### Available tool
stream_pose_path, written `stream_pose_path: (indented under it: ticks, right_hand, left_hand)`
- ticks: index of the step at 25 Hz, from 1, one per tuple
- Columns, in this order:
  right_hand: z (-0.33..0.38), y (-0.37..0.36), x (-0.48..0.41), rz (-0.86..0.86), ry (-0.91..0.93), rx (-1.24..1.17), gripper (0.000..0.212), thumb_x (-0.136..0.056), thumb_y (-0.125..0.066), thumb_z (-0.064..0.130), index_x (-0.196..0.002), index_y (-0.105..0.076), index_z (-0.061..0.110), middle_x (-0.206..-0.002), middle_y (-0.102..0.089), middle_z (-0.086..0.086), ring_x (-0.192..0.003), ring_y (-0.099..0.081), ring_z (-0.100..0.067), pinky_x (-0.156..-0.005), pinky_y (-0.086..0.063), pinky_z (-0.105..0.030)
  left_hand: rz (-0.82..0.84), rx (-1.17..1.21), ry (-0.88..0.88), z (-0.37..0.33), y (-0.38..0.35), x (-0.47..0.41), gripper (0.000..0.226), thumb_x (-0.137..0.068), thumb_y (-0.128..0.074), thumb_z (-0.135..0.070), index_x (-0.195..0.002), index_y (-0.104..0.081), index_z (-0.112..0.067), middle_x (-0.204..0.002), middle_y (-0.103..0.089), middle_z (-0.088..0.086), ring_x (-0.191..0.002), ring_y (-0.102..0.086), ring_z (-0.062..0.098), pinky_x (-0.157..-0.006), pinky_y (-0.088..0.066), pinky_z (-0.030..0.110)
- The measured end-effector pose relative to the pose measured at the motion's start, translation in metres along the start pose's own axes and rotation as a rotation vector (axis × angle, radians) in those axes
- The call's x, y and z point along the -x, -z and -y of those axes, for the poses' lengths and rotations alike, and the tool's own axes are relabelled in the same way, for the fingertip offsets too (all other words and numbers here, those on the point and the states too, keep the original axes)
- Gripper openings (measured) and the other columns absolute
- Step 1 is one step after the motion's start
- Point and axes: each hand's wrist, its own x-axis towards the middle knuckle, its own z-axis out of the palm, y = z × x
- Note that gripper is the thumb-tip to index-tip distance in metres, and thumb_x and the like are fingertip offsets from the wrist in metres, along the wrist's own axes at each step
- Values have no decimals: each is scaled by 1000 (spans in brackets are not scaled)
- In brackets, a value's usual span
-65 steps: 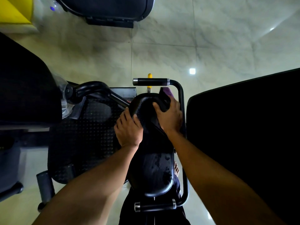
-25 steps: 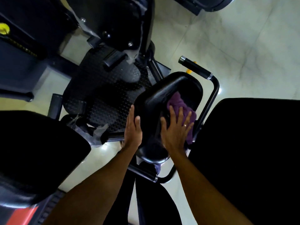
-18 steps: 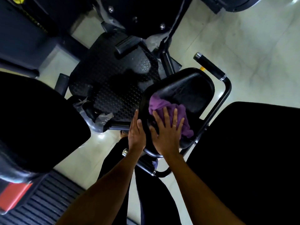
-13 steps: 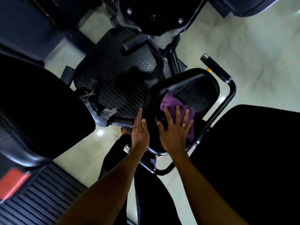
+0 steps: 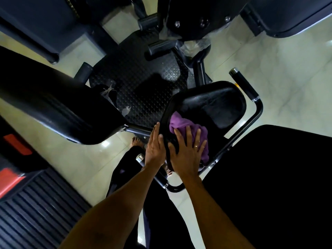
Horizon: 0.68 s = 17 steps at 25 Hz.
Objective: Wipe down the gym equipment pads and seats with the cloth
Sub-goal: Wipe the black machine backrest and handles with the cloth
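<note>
One purple cloth (image 5: 181, 123) under right hand (image 5: 186, 155), left hand (image 5: 155, 146) touching black seat (image 5: 215, 103)

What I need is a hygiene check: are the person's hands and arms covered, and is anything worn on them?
No gloves on the left hand or right hand; both forearms are bare, no sleeve in view. A thin ring sits on a right-hand finger. No watch or wristband shows.

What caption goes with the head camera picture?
Right hand presses a purple cloth onto a black seat, left hand resting on its edge.
</note>
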Motion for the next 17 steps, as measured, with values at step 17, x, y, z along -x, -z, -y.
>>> stream_pose_path:
  ticks: [17]
  right_hand:
    - [6, -4, -28, -130, 178, 13, 53, -96, -52, 55, -144, -55, 33, -165, -32, -3, -156, -12, -37, -123, -7, -64]
  left_hand:
    - [35, -16, -14, 2, -2, 1, 49, -110, -24, -33, -158, -21, -27, -163, -27, 0, -147, -29, 16, -111, -22, 18]
